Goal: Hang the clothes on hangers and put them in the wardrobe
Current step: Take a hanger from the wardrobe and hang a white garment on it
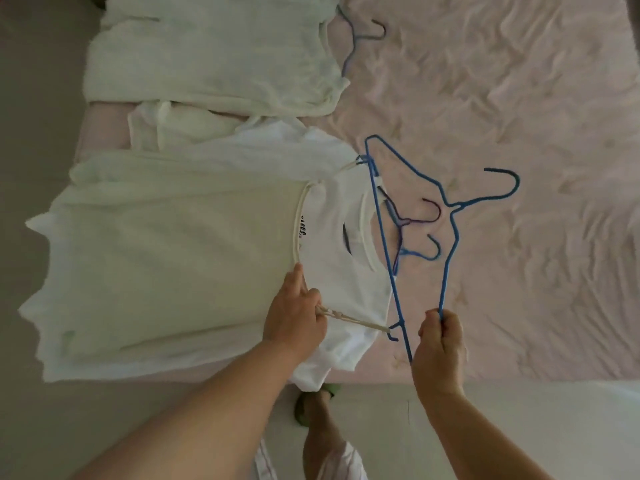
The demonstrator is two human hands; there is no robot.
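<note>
A cream top lies flat on the bed over a white t-shirt. My left hand rests on the top's neckline and pinches its thin strap, which stretches to a notch of the blue hanger. My right hand grips that hanger by its near shoulder end and holds it above the bed, hook pointing right. Two more hangers lie under it, one purple and one blue.
A second pale garment lies farther up the bed, with another blue hanger beside its collar. The pink sheet is wrinkled to the right. My foot in a green slipper stands on the floor at the bed's edge.
</note>
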